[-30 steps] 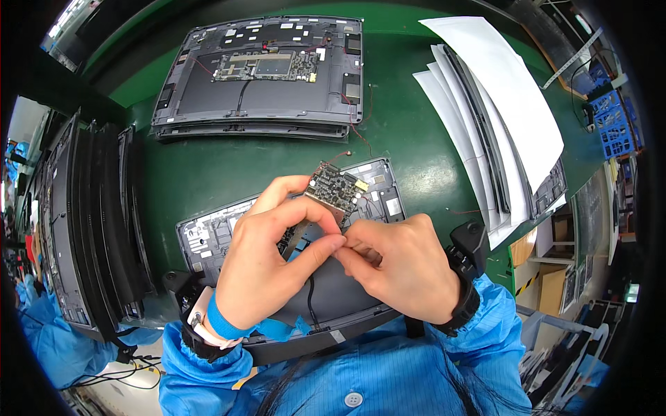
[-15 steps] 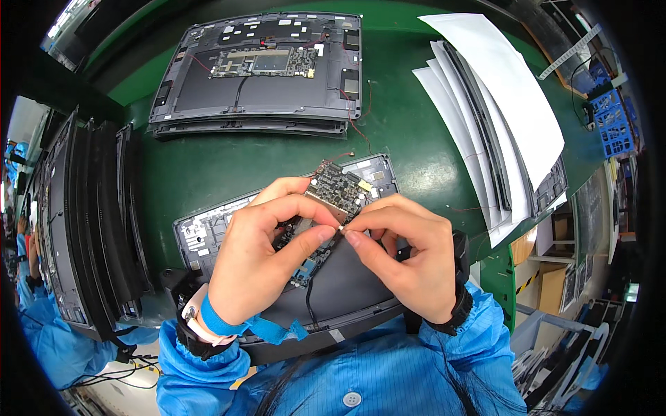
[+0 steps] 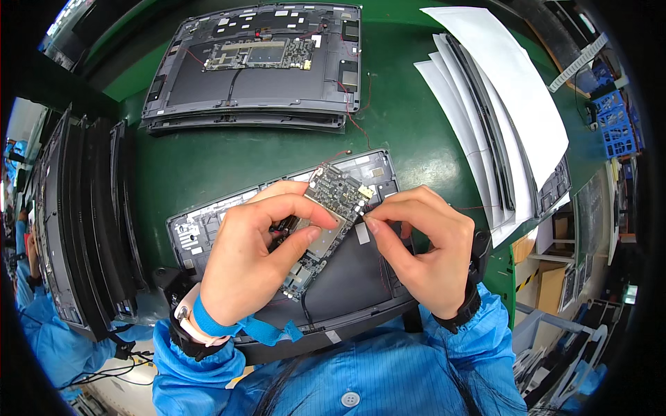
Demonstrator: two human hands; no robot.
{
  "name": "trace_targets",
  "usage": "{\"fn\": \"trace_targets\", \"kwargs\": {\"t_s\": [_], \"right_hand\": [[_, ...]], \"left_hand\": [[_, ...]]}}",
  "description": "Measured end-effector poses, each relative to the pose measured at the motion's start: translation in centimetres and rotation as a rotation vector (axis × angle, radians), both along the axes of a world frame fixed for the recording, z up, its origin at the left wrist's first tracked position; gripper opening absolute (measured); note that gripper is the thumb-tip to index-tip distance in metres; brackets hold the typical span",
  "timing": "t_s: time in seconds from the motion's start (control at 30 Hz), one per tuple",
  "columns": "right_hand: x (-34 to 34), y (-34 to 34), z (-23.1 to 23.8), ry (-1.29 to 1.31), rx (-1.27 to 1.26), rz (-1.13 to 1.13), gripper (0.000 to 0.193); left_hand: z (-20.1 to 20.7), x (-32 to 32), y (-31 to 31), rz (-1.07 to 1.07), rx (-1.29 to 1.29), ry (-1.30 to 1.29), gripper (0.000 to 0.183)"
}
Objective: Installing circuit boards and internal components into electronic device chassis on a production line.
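A narrow circuit board [image 3: 336, 188] lies tilted above an open dark-grey device shell [image 3: 347, 281], directly in front of me. My left hand [image 3: 250, 246] grips the board from its left side, thumb and forefinger over the metal plate at its middle. At the board's right edge, near a pale yellow connector [image 3: 365, 192], my right hand [image 3: 433, 253] is closed in a pinch. What sits between those fingertips is too small to make out. Beside them a small white label [image 3: 363, 233] shows on the shell. A thin red wire [image 3: 336, 155] runs at the board's upper end.
Behind, a stack of similar shells [image 3: 291, 93] carries another circuit board [image 3: 260, 54] and loose red wires. Dark panels [image 3: 97, 222] stand upright at the left. White sheets [image 3: 517, 90] interleave with panels at the right, near a blue crate [image 3: 614, 125]. Everything rests on a green tabletop [image 3: 395, 118].
My right hand has moved right, from the board's middle beside my left fingertips to its right edge. The board has turned slightly, showing more of its metal plate.
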State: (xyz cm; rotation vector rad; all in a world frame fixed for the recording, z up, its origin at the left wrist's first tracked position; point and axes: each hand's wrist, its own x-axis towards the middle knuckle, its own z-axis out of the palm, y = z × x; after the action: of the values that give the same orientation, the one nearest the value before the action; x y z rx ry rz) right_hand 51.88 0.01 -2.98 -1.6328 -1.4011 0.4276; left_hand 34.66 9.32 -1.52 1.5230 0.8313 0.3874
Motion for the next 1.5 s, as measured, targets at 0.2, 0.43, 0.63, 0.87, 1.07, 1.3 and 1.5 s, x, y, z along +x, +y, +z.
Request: {"fn": "trace_targets", "kwargs": {"t_s": [0.2,0.43,0.63,0.87,1.07,1.3,1.5], "right_hand": [[0.0,0.1,-0.1,-0.009,0.015,0.006,0.013],[0.0,0.2,-0.1,-0.003,0.017,0.016,0.009],[-0.1,0.4,-0.2,0.028,0.004,0.008,0.007],[0.2,0.4,0.0,0.053,-0.029,0.004,0.005],[0.6,0.2,0.0,0.033,-0.041,0.009,0.007],[0.5,0.3,0.3,0.064,-0.088,0.017,0.007],[0.0,1.5,-0.9,-0.157,0.180,0.053,0.013]], "left_hand": [[0.1,0.0,-0.1,0.002,0.012,0.004,0.019],[0.0,0.0,-0.2,0.000,0.082,0.010,0.018],[-0.2,0.0,0.2,-0.077,0.129,-0.051,0.026],[-0.8,0.1,-0.4,0.071,0.028,-0.181,0.051],[-0.8,0.0,-0.4,0.025,-0.020,-0.170,0.054],[-0.4,-0.2,-0.2,0.020,0.036,-0.109,0.052],[0.8,-0.9,1.6,-0.078,0.428,0.066,0.056]]}}
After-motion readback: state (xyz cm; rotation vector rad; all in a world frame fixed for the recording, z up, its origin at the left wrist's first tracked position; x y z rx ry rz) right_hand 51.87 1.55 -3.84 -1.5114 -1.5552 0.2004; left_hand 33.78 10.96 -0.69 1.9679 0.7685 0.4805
